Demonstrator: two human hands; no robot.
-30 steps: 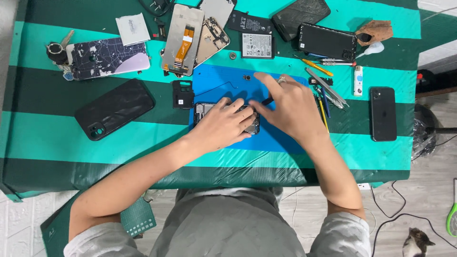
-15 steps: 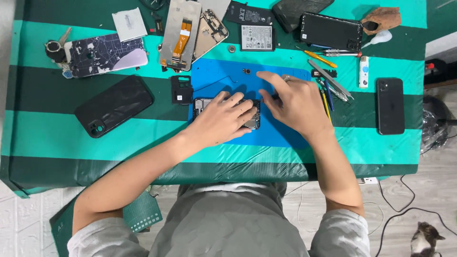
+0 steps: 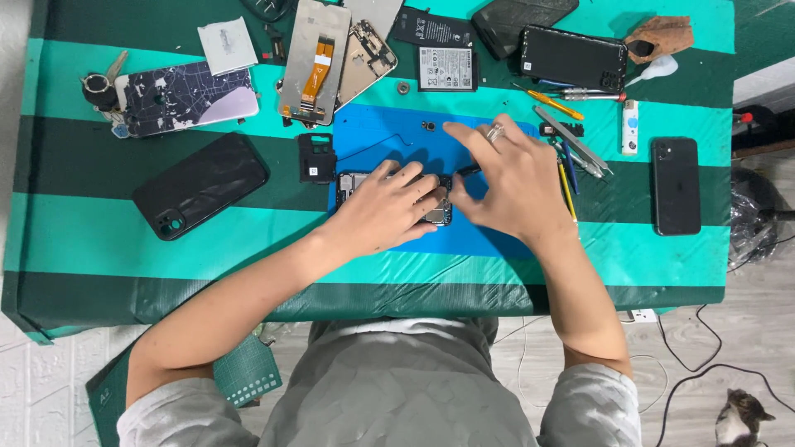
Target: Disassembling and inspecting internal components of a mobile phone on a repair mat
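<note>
On the blue mat, the left hand keeps pressing the opened phone; the right hand has spread its fingers wide beside it.

Opened phone flat on blue mat

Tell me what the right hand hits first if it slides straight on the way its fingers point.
The right hand points up-left across the blue mat. First in line is probably the small round part near its index fingertip; beyond that, the battery.
</note>
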